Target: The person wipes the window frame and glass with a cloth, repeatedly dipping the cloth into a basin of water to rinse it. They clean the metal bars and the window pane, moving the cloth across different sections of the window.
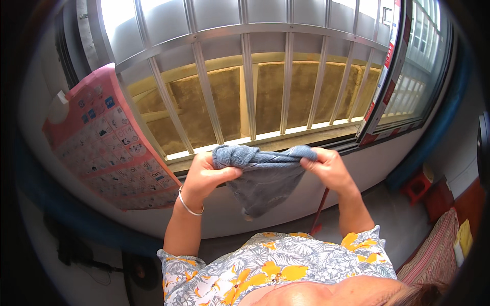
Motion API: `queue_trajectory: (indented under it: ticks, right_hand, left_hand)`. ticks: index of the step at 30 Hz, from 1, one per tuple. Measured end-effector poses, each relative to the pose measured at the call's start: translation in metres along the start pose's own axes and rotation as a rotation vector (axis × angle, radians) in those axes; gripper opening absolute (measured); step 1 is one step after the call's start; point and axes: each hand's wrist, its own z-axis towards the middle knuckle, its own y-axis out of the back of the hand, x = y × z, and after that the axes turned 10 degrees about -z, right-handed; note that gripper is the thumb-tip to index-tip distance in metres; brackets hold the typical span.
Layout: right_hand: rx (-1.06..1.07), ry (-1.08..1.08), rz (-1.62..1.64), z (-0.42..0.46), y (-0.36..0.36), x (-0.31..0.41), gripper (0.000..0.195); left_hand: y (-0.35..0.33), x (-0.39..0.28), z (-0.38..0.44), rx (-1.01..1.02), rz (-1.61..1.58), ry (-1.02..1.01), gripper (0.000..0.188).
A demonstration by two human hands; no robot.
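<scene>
A grey-blue cloth hangs between my two hands in front of the window sill. Its upper edge is folded and bunched, and the lower part narrows to a point. My left hand, with a silver bangle at the wrist, grips the thick bunched end, thumb across the front. The other top corner is pinched between thumb and fingers of my right hand. Whether the cloth is wet cannot be told.
Beyond the sill stand metal window bars. A sliding window pane is at the right, a pink printed chart on the left. Lower right are a red stool and striped fabric. A red stick leans below my right hand.
</scene>
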Motion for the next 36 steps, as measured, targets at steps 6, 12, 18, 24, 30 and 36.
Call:
queue_trajectory:
  ticks: [6,12,18,24,30,36]
  right_hand:
    - [-0.382,0.141,0.509,0.027,0.045,0.0,0.025]
    - [-0.892,0.889,-0.228,0.088,0.067,0.031,0.038]
    - [-0.728,0.605,-0.35,0.134,0.07,-0.042,0.015]
    - [-0.737,0.676,-0.108,0.254,0.19,-0.067,0.008]
    - [-1.272,0.2,-1.314,0.293,0.159,-0.06,0.003]
    - [-1.083,0.547,-1.103,0.336,-0.01,-0.012,0.002]
  left_hand:
    - [0.008,0.002,0.001,-0.283,0.007,-0.123,0.019]
    - [-0.046,-0.042,0.016,0.047,0.167,-0.394,0.02]
    - [0.015,0.043,-0.013,-0.424,0.67,-0.338,0.008]
    - [0.106,0.128,-0.053,-0.76,1.454,-0.316,0.024]
    - [0.114,0.159,-0.038,-0.849,1.638,-0.367,0.027]
    - [0.113,0.155,-0.05,-0.845,1.659,-0.307,0.02]
